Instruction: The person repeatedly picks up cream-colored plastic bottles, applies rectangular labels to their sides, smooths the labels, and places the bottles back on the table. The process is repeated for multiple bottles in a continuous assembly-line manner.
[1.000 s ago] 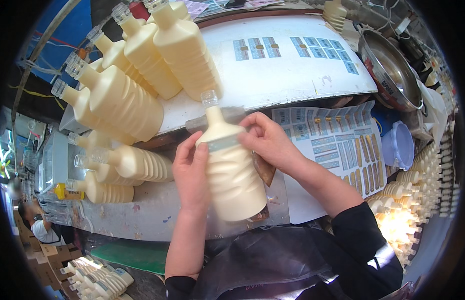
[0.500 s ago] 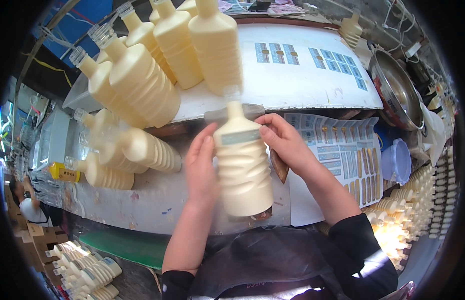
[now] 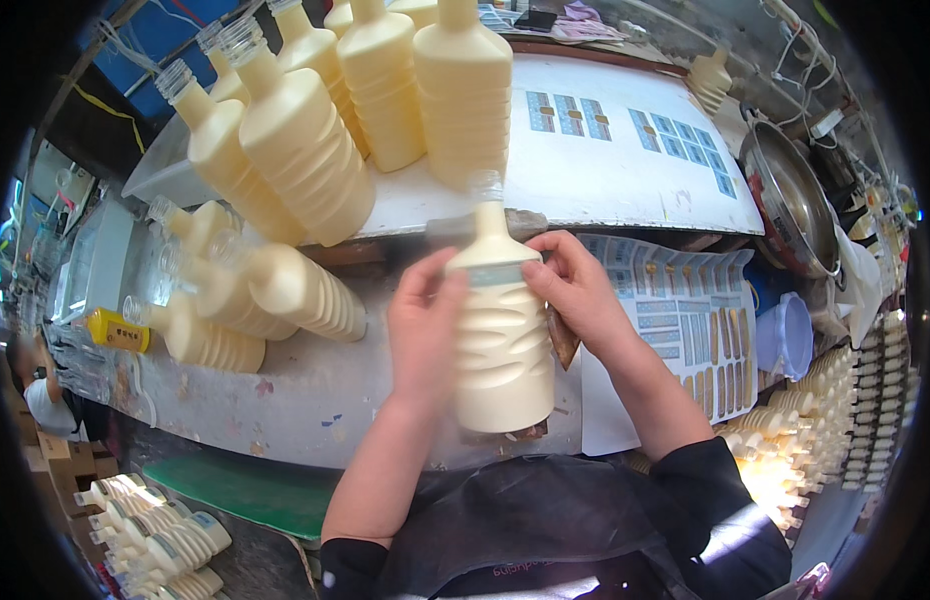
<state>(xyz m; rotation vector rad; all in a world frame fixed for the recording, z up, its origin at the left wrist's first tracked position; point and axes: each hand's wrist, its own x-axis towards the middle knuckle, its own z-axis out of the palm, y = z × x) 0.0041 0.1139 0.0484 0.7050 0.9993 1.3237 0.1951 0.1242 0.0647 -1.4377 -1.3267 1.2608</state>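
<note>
A cream-coloured plastic bottle [image 3: 505, 350] with a rippled body and clear neck lies in front of me, neck pointing away. A grey-blue label strip [image 3: 490, 274] crosses its shoulder. My right hand [image 3: 577, 290] is closed at the bottle's right shoulder, thumb on the strip's right end. My left hand [image 3: 425, 315] is at the left side, fingers bent, thumb over the strip's left end. Its thumb is smeared by motion, so its grip is unclear. A brown pointed piece [image 3: 562, 340] shows under my right hand; whether it is held I cannot tell.
Cream bottles [image 3: 305, 160] stand on the white board [image 3: 625, 195]; others [image 3: 305, 290] lie at left beside a yellow container [image 3: 118, 330]. Label sheets [image 3: 685, 330] lie at right, near a metal pan [image 3: 790, 190] and lilac bucket [image 3: 785, 335]. More bottles [image 3: 170, 540] are piled lower left.
My left hand has come in against the bottle's left side, its thumb now over the strip's end. My right hand keeps its place on the bottle. The whole view has shifted slightly.
</note>
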